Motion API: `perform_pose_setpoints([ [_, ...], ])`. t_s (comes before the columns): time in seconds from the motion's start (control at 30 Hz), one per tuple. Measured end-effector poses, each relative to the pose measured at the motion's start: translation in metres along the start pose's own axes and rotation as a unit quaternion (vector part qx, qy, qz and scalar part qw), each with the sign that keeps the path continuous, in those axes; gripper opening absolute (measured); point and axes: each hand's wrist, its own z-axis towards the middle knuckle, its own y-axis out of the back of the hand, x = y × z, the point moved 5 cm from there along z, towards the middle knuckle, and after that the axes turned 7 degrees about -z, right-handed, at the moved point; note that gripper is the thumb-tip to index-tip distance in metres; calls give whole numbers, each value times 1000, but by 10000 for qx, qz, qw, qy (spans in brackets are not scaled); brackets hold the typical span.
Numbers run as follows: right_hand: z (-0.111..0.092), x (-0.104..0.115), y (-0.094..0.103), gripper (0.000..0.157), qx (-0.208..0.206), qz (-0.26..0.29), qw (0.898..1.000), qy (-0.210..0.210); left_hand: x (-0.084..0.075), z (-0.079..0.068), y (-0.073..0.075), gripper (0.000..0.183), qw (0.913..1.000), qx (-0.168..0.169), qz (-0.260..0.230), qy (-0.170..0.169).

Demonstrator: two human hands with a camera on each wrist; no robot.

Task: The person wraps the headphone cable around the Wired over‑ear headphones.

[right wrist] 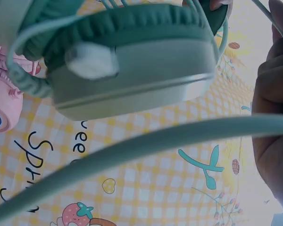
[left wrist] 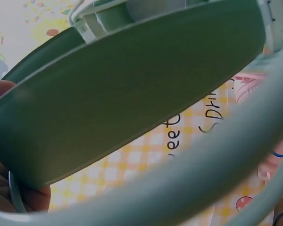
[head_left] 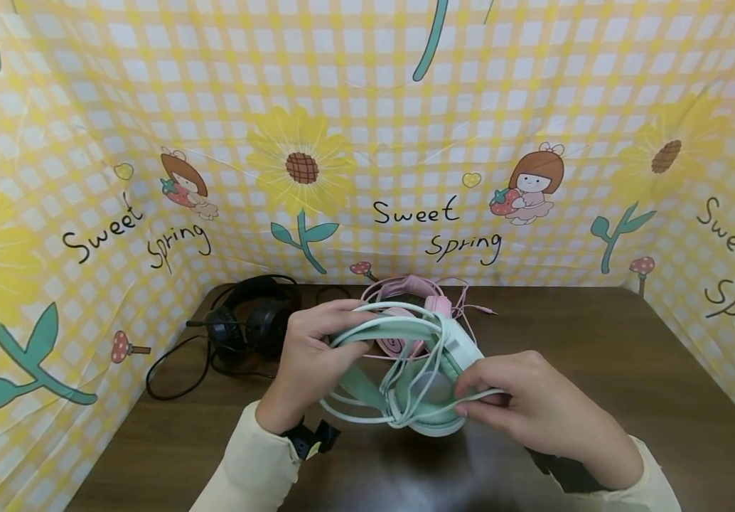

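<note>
Mint-green headphones (head_left: 465, 345) are held up above the table, with their pale green cable (head_left: 396, 422) looped around the headband and ear cups. My left hand (head_left: 308, 355) grips the headband at its left side. In the left wrist view, the headband (left wrist: 132, 89) fills the middle, and fingertips (left wrist: 37, 199) show at its lower end. Thumb and fingers of my right hand (head_left: 534, 398) pinch a strand of the cable beside the right ear cup. The right wrist view shows one ear cup (right wrist: 137, 70) close up, with a cable strand crossing below it.
Pink headphones (head_left: 439, 306) lie behind the mint pair, partly hidden by it. A black headset (head_left: 257, 290) with a cable and microphone rests at the back left. Yellow checked cloth (head_left: 406, 142) walls the brown table (head_left: 572, 327) at the back and sides.
</note>
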Motion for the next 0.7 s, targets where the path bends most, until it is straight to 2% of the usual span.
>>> perform_pose_setpoints([
  [0.1, 0, 0, 0, 14, 39, 93, 9999, 1, 1, 0, -3, 27, 9999, 128, -3, 39],
  [0.23, 0, -1, 0, 8, 72, 74, 9999, -24, 1, 0, -6, 28, 9997, 236, -1, 39],
  [0.33, 0, -1, 1, 9, 75, 11, 10000, -11, 1, 0, -7, 29, 9995, 311, -12, 6],
  [0.57, -2, -2, 4, 11, -208, 153, 9991, 330, -2, 1, -13, 28, 9972, 688, -47, -304],
  [0.7, -2, -3, 6, 9, -223, 187, 9992, 266, -3, 0, -17, 28, 9956, 831, -139, -417],
])
